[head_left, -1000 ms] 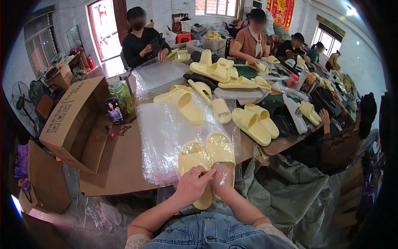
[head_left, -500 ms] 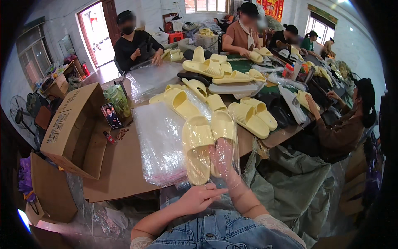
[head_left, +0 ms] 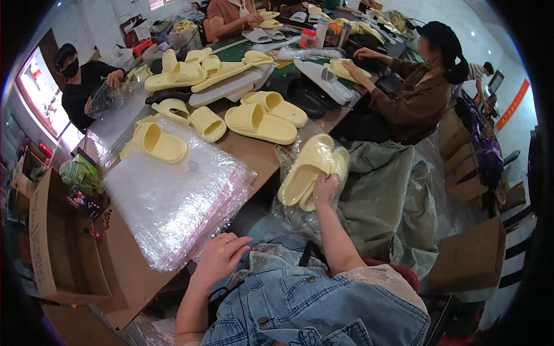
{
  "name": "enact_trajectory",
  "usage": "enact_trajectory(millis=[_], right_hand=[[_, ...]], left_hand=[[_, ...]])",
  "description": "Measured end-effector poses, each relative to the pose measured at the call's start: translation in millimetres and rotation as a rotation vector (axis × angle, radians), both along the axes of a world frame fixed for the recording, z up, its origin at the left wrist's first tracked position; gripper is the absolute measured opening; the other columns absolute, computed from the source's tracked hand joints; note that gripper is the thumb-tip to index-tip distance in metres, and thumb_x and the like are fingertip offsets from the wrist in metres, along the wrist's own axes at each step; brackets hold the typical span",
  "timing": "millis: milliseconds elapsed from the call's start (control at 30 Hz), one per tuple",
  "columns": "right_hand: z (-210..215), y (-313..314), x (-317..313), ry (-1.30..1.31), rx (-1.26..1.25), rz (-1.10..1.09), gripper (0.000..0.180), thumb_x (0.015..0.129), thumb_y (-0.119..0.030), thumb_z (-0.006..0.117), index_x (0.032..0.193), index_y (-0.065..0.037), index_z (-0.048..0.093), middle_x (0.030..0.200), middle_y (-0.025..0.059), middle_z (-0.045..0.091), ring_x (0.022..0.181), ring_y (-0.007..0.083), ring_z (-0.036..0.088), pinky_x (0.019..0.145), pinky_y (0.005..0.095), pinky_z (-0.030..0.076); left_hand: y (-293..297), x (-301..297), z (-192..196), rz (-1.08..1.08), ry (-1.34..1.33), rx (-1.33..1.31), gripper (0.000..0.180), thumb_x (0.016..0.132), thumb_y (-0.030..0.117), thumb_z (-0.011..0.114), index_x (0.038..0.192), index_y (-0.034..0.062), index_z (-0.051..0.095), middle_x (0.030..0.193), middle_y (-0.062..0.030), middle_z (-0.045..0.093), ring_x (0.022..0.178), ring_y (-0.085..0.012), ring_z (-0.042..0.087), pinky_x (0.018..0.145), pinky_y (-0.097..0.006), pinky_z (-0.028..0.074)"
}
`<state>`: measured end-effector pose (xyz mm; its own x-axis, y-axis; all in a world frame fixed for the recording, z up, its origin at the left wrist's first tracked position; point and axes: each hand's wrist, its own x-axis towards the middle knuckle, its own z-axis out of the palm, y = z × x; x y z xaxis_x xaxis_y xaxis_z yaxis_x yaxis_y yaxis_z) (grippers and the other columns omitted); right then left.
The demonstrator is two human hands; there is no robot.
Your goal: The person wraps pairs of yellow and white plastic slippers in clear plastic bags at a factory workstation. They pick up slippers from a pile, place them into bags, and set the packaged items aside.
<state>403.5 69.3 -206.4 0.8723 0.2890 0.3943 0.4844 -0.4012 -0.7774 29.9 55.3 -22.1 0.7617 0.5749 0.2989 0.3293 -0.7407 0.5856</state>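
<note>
A pair of pale yellow slide sandals (head_left: 304, 172) is gripped by my right hand (head_left: 326, 190), held out to the right past the table's edge. Clear plastic film glints around the pair. Beneath and beside it spreads a grey-green woven sack (head_left: 375, 193). My left hand (head_left: 222, 256) is empty, fingers apart and stretched out, in front of my denim clothing near the corner of a stack of clear plastic bags (head_left: 167, 202). On that stack's far part lies a loose yellow slide (head_left: 158, 143).
More yellow slides (head_left: 262, 124), grey and black ones cover the table beyond. At left stand an open cardboard box (head_left: 66, 248) and a propped phone (head_left: 83, 202). A co-worker (head_left: 412, 98) sits at right with a yellow slide; others work farther off. A carton (head_left: 467, 254) stands lower right.
My right hand has carried the yellow slides from above the bag stack to the right, over the sack. The view has turned right. My left hand has come away from my right forearm.
</note>
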Motion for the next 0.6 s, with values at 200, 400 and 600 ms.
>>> enact_trajectory(millis=[200,400,600], right_hand=[[-148.3,-66.6,73.4,-0.337,-0.323,0.037,0.034,0.094,-0.029,0.059,0.105,0.000,0.070,0.096,0.0225,0.070,0.092,0.0378,0.067,0.082,0.0465,0.052],[-167.5,-40.2,124.9,0.598,-0.774,-0.073,0.047,0.090,-0.040,0.060,0.120,-0.005,0.068,0.123,0.0237,0.065,0.117,0.0407,0.060,0.097,0.0474,0.049],[-134.6,11.4,165.6,0.139,-0.732,0.323,0.041,0.093,-0.026,0.057,0.120,0.003,0.063,0.112,0.0255,0.069,0.099,0.0390,0.067,0.086,0.0473,0.053]], left_hand=[[10.0,-15.0,12.5,0.154,-0.052,-0.036,0.017,0.082,0.006,0.073,0.098,0.0072,0.075,0.077,-0.0110,0.065,0.068,-0.0262,0.063,0.062,-0.035,0.050],[28.1,-42.9,20.1,0.315,-0.043,-0.020,0.017,0.081,0.004,0.073,0.098,0.0061,0.074,0.074,-0.0097,0.063,0.064,-0.0252,0.060,0.059,-0.033,0.047],[42.3,-59.7,19.1,0.425,-0.157,0.021,0.017,0.082,-0.002,0.069,0.097,0.0032,0.073,0.079,-0.0095,0.062,0.071,-0.0218,0.058,0.059,-0.030,0.045]])
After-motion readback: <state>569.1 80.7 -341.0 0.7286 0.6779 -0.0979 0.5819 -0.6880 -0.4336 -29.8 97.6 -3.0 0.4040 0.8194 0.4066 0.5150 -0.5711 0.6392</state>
